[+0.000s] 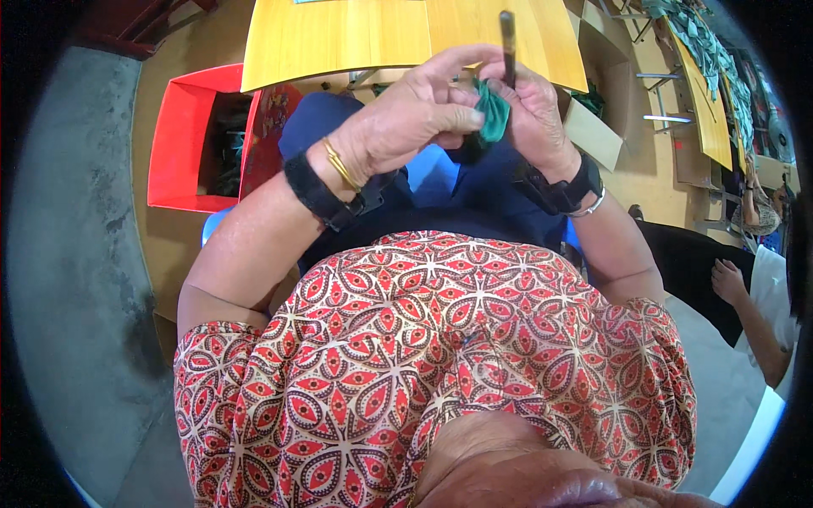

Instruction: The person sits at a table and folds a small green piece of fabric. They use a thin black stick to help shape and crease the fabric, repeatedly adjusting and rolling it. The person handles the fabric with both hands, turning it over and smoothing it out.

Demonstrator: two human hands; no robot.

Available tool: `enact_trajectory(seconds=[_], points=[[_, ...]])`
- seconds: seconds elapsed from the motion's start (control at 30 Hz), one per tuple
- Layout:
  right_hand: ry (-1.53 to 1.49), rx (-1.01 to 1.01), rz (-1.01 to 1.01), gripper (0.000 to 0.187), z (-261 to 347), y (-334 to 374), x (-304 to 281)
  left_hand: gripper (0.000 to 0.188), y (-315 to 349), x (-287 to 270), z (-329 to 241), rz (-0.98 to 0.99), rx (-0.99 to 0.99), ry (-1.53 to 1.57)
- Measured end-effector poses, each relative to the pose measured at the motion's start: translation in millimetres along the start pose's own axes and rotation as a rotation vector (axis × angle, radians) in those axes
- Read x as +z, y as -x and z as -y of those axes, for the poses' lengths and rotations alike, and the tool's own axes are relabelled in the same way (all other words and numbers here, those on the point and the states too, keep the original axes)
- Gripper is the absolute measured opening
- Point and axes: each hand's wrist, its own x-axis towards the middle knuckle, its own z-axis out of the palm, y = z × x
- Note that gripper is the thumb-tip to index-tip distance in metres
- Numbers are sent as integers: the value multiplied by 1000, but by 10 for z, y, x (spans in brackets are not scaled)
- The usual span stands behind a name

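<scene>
Both my hands are raised in front of me over my lap, close together. My left hand (423, 114) pinches a small piece of bunched green cloth (493, 114) between thumb and fingers. Against the cloth's other side, my right hand (532, 110) is closed around a slender dark tool (508, 46), whose rod-like end stands up above the fingers. The tool's lower end is hidden by the hand and cloth, so its kind does not show. Each wrist wears a black strap.
A yellow wooden table (339, 38) lies just beyond my hands. To the left stands a red box (182, 135) with dark contents. An open cardboard box (605, 127) sits at the right. Farther right, green cloth pieces (716, 55) cover another table, and a person's arm (754, 317) shows nearby.
</scene>
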Motion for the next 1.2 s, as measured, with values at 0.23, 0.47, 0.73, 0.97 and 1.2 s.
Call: enact_trajectory(seconds=[0.23,0.47,0.73,0.97,1.2], points=[[-546,371,-9,12,107,-77,23,55,44,-54,6,-122,-4,197],[-276,353,-23,15,131,-48,-163,39,53,-191,30,-265,31,344],[212,161,54,21,292,19,2,37,44,-150,118,-258,3,261],[-32,272,92,21,-25,12,9,33,3,-110,108,-205,65,180],[-488,568,-31,14,143,-67,18,42,-5,-131,78,-220,54,47]])
